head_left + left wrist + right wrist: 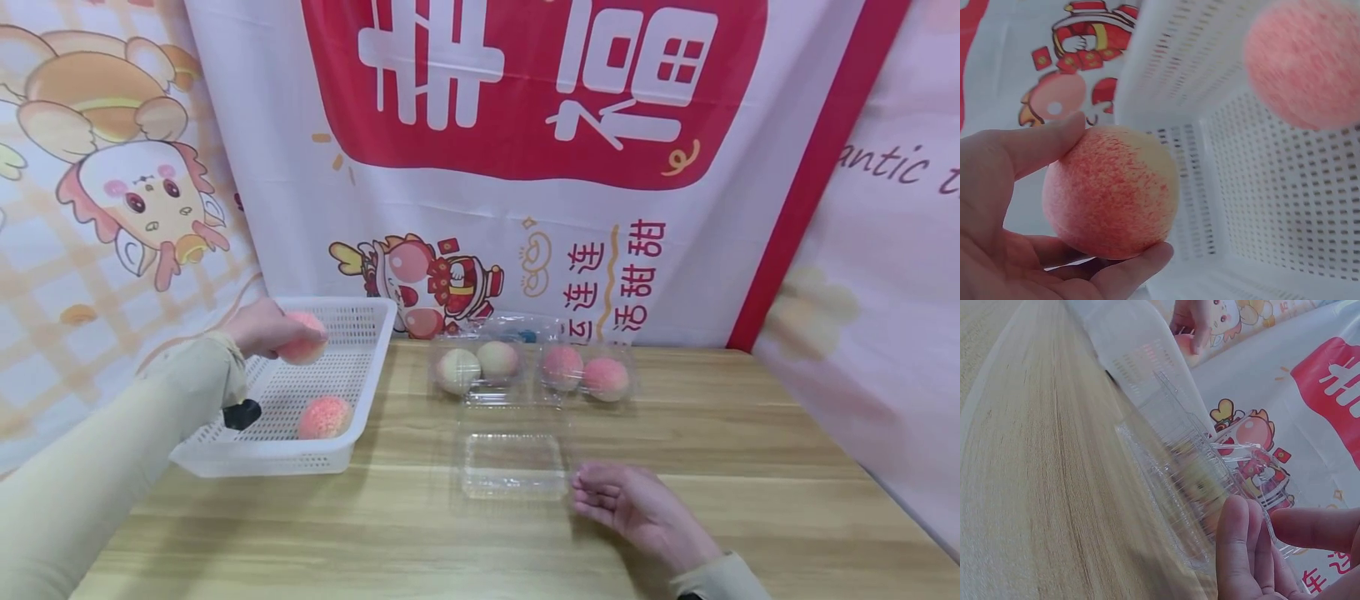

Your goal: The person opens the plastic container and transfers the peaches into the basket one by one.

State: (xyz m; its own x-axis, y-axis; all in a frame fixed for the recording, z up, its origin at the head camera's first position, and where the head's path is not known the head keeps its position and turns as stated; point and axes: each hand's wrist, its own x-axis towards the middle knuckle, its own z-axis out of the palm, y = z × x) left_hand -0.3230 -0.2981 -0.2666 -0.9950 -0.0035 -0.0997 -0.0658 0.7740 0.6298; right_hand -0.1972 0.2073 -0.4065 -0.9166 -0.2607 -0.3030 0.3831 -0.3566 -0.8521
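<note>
My left hand point(262, 327) is over the white basket and grips a pink-and-cream peach point(1112, 192) between thumb and fingers. Another peach point(326, 417) lies in the basket point(372, 367), near its front right corner. At the middle of the table an open clear plastic box point(513, 462) lies with its lid folded back. The right hand point(626, 504) is at the box's right side, its thumb and fingers pinching the thin plastic edge point(1265, 519). Behind it, two pale peaches point(459, 371) and two pinker peaches point(606, 379) sit in clear boxes.
The basket stands at the left of the wooden table point(420, 533), against the printed cloth. A white-and-red cloth point(480, 250) hangs along the back edge. Another printed cloth point(885, 333) hangs at the right.
</note>
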